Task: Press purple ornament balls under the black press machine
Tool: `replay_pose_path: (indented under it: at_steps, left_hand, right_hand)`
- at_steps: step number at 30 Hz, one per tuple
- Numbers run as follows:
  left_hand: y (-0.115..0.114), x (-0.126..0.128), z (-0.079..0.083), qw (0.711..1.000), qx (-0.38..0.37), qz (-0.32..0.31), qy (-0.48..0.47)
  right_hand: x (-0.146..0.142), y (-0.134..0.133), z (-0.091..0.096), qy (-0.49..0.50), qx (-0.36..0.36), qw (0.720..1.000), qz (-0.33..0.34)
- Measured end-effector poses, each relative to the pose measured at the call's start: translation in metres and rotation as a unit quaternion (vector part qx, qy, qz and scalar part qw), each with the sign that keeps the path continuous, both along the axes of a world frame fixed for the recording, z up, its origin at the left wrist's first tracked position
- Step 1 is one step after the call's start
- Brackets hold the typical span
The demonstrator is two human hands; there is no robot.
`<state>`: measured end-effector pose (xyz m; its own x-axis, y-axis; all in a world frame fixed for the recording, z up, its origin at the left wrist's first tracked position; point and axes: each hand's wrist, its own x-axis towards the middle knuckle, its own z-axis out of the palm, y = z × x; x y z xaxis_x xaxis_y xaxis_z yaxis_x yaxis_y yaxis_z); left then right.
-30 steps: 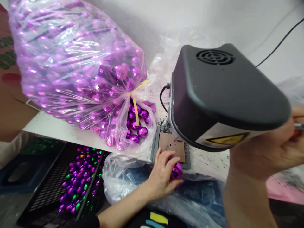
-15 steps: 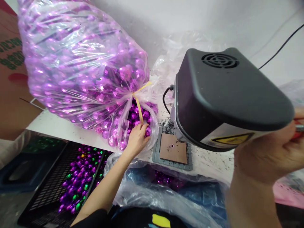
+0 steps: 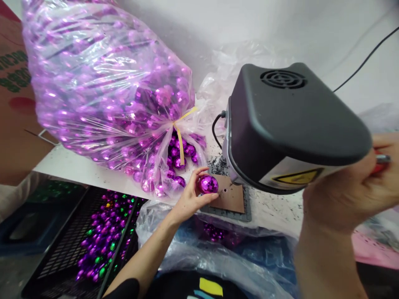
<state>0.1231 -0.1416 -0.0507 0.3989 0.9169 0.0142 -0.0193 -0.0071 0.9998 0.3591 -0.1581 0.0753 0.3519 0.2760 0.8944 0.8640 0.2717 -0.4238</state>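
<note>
My left hand (image 3: 190, 197) grips a shiny purple faceted ball (image 3: 208, 184) just left of the brown pad (image 3: 231, 198) under the black machine head (image 3: 289, 120). Right behind that hand lies a big clear bag of purple balls (image 3: 106, 95), tied with a yellow band, its mouth open beside my fingers. My right hand (image 3: 352, 187) is up close on the right, closed round a red-handled lever (image 3: 382, 160) at the machine's side.
A black crate (image 3: 71, 245) with purple and green balls sits low on the left. A clear plastic bag (image 3: 218, 249) holding a few purple balls hangs below the bench's front edge. A cardboard box (image 3: 12, 104) stands far left. A black cable (image 3: 364, 62) runs up the wall.
My left hand dropped a ball into the bag below the bench, reached into the big bag's mouth, and now carries a fresh purple ball toward the pad. My right hand stayed on the lever.
</note>
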Motion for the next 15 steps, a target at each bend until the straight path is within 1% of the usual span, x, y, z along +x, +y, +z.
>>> replay_pose_path:
  at_steps: [2,3,6,7,10,12,15]
  left_hand:
    - [-0.003,0.005,-0.004,0.999,-0.007,-0.037,0.011]
    - [-0.003,0.008,-0.006,0.999,0.003,-0.040,0.036]
    - [-0.003,0.014,-0.014,0.988,0.073,0.000,0.133]
    - [-0.003,0.016,-0.017,0.985,0.089,0.013,0.149]
    - [-0.001,0.020,-0.027,0.987,0.097,0.021,0.128]
    - [0.001,0.022,-0.033,0.990,0.090,0.016,0.108]
    - [0.003,0.024,-0.043,0.991,0.085,0.005,0.105]
  right_hand:
    - [-0.002,-0.001,0.002,-0.007,-0.002,1.000,-0.001]
    - [-0.003,-0.001,0.003,-0.007,-0.001,1.000,0.002]
    - [-0.003,-0.001,0.004,-0.007,0.002,1.000,0.017]
    - [-0.003,0.000,0.004,-0.006,0.004,1.000,0.021]
    - [-0.002,0.004,0.006,0.011,0.001,0.999,0.037]
    - [-0.001,0.009,0.008,0.031,-0.014,0.998,0.053]
    - [0.001,0.017,0.011,0.061,-0.046,0.994,0.081]
